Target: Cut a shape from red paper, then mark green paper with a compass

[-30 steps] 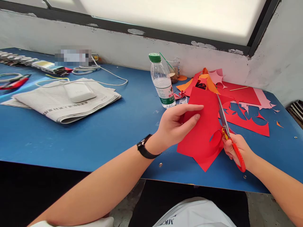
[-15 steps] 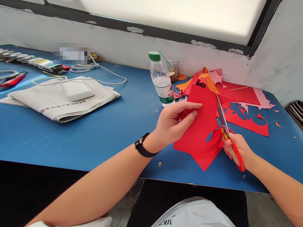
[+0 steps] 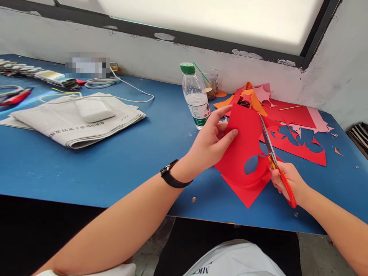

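Observation:
My left hand [image 3: 211, 142] grips the left edge of a red paper sheet [image 3: 243, 134], thumb on its face and the other fingers partly behind it. A rounded hole is cut in the lower part of that sheet. In my right hand [image 3: 289, 182] are scissors [image 3: 270, 143] with red handles, their blades pointing up and away beside the sheet's right edge. The blades look closed or nearly so. Beneath the held sheet, a second red piece [image 3: 248, 193] lies on the table with one corner towards me.
A water bottle [image 3: 195, 99] with a green cap stands behind my left hand. Red cut-out scraps [image 3: 310, 153], pink paper [image 3: 319, 119] and orange paper [image 3: 257, 101] lie at the right. On the left, a white device [image 3: 94, 110] rests on folded newspaper [image 3: 69, 132] on the blue table [image 3: 115, 172].
My left hand has shifted its hold to the sheet's left edge, its fingers going behind. The sheet has tilted up and its hole shows wider. The scissors moved slightly left.

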### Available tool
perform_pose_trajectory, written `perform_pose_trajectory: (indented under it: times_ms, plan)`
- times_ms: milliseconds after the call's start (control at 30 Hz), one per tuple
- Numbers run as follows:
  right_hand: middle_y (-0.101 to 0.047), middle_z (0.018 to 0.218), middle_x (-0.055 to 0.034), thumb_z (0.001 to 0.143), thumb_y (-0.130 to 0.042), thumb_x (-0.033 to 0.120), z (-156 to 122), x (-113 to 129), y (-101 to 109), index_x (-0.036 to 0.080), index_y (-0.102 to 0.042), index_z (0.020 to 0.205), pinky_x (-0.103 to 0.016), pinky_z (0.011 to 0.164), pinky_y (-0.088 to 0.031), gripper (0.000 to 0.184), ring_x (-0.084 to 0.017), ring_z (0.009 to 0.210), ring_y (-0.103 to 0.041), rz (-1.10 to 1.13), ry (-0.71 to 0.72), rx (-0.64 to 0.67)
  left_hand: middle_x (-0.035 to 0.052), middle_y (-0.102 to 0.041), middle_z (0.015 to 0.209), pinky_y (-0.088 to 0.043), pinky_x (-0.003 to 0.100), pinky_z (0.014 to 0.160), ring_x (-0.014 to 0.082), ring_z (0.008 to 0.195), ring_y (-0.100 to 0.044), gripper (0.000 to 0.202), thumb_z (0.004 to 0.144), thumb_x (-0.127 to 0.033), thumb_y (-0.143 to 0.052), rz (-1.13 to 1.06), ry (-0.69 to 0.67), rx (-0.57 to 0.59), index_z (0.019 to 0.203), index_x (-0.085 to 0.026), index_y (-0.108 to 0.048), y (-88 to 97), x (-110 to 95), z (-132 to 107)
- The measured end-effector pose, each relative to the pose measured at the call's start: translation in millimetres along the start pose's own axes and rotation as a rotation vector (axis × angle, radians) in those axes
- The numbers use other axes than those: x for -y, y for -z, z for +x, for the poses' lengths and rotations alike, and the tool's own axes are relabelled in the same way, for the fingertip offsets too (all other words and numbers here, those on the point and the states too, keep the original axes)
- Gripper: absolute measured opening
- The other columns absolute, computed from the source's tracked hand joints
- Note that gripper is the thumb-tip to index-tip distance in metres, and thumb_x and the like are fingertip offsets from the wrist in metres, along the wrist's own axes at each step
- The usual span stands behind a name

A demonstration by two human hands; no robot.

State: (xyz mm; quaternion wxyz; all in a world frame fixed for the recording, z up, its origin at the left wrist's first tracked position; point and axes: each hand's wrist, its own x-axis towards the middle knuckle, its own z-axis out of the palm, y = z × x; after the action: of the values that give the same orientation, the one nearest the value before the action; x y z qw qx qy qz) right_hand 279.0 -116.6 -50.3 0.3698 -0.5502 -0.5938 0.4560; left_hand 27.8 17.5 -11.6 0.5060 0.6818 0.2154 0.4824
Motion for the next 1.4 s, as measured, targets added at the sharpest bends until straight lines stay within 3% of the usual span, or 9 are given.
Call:
perform_pose_trajectory:
  times_ms: [133, 367, 700, 1033, 1400]
  plan:
    - [-0.034, 0.061, 0.0063, 0.094, -0.056, 0.094, 0, -2, 1, 0.027, -0.045, 0.075, -0.029, 0.045, -0.029, 0.070, -0.013, 0.054, -0.031, -0.003, 0.003, -0.012, 0.0095, -0.082, 0.109, -0.067, 0.030, 0.071, 0.0232, 0.092, -0.079, 0.029, 0.103, -0.047, -0.075, 0.110, -0.016, -0.085, 0.118, -0.023, -0.073, -0.7, -1, 0]
    - [-0.036, 0.062, 0.0065, 0.094, -0.051, 0.096, -1, 2, 0, 0.026, -0.046, 0.077, -0.029, 0.044, -0.031, 0.072, -0.013, 0.054, -0.032, 0.033, 0.025, 0.009, 0.0052, -0.073, 0.086, -0.055, 0.029, 0.055, 0.0197, 0.071, -0.067, 0.039, 0.104, -0.060, -0.071, 0.163, 0.013, -0.075, 0.094, -0.022, -0.071, -2.8, -11, -4]
    - [-0.036, 0.060, 0.0068, 0.095, -0.055, 0.093, 0, -1, 1, 0.026, -0.043, 0.075, -0.027, 0.043, -0.029, 0.071, -0.011, 0.051, -0.032, 0.011, 0.052, -0.001, 0.0031, -0.065, 0.074, -0.042, 0.029, 0.053, 0.0171, 0.065, -0.056, 0.049, 0.104, -0.063, -0.065, 0.379, -0.019, -0.151, 0.079, -0.022, -0.058, -2.7, -17, -4]
    - [-0.038, 0.060, 0.0060, 0.096, -0.056, 0.091, -1, -3, 1, 0.026, -0.043, 0.074, -0.028, 0.043, -0.031, 0.070, -0.013, 0.051, -0.036, -0.022, 0.038, -0.024, 0.0001, -0.050, 0.068, -0.033, 0.030, 0.055, 0.0138, 0.062, -0.043, 0.040, 0.106, -0.044, -0.058, 0.424, -0.013, -0.149, 0.075, -0.023, -0.044, -6.5, -23, -6]
    - [-0.037, 0.060, 0.0063, 0.096, -0.057, 0.090, -1, -3, 2, 0.026, -0.042, 0.073, -0.027, 0.044, -0.031, 0.069, -0.013, 0.051, -0.036, -0.026, 0.023, -0.034, 0.0014, -0.054, 0.070, -0.036, 0.030, 0.055, 0.0151, 0.064, -0.049, 0.041, 0.105, -0.046, -0.061, 0.431, -0.009, -0.168, 0.074, -0.022, -0.046, -6.0, -25, -4]
